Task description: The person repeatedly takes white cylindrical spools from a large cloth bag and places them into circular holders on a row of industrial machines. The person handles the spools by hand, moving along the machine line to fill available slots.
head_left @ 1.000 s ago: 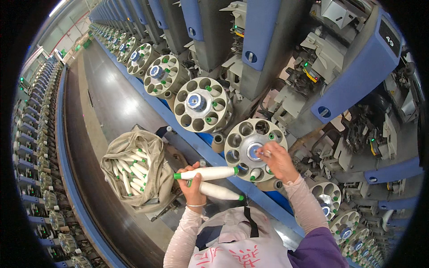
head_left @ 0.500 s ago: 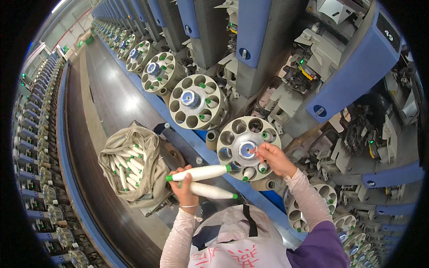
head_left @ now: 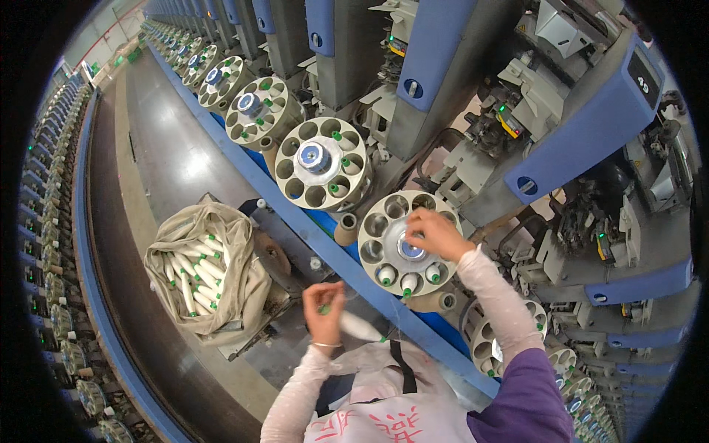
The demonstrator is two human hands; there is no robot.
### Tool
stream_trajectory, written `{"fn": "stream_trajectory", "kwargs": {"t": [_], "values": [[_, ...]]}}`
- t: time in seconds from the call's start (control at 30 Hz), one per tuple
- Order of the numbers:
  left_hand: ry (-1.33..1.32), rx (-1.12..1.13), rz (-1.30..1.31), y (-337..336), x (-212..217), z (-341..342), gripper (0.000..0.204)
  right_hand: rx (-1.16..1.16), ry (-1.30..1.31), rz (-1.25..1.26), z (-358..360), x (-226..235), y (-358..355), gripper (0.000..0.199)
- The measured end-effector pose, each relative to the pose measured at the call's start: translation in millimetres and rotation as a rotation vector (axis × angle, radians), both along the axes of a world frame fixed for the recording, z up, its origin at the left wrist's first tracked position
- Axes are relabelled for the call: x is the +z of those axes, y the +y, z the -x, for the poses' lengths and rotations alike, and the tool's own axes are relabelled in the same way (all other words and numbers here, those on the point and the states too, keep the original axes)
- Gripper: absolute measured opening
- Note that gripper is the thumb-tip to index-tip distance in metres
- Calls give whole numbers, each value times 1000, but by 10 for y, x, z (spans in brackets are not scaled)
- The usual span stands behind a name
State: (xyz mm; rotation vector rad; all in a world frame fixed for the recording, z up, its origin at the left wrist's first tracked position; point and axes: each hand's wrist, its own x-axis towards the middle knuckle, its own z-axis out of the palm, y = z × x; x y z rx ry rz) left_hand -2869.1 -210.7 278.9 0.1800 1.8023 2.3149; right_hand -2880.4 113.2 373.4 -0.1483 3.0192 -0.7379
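My left hand [head_left: 323, 314] is curled around one white yarn bobbin [head_left: 360, 327] with green ends, which points right and slightly down in front of my apron. Over the round bobbin magazine [head_left: 377, 249] is my right hand [head_left: 437, 235], its fingertips pinched together above the blue-and-silver hub [head_left: 410, 249]. Whether a yarn end is between those fingers is too fine to see. Along the magazine's near side, three pockets hold white bobbins with green tips, among them the leftmost bobbin [head_left: 386, 275]. My right hand and wrist hide part of the magazine's right side.
A cloth sack [head_left: 255, 284] of white bobbins [head_left: 199, 277] stands at left. More round magazines [head_left: 323, 164] line a blue rail [head_left: 310, 232], with brown cones [head_left: 345, 229] beside them. Blue-and-grey machine heads [head_left: 576, 125] rise at right. Another machine row [head_left: 59, 258] runs along the far left.
One of the two bobbins from my left hand now sits in a near-left magazine pocket. My left hand has moved slightly right and down; my right hand has shifted up over the hub.
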Motion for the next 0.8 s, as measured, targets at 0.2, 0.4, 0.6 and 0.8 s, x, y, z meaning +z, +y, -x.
{"fn": "stream_trajectory", "kwargs": {"t": [0.2, 0.4, 0.6, 0.8], "values": [[-585, 433, -755, -1111, -197, 743, 17, -325, 304, 68, -5, 275, -718, 56], [-941, 125, -853, -957, -134, 1149, 10, 100, -100, 959, 317, 202, -2400, 75], [-238, -73, -488, -847, 419, 1236, 41, -84, -100, 634, 698, 61, -2617, 55], [-456, 239, -739, -848, 455, 1715, 30, -115, -521, 609, 499, 399, -1902, 32]]}}
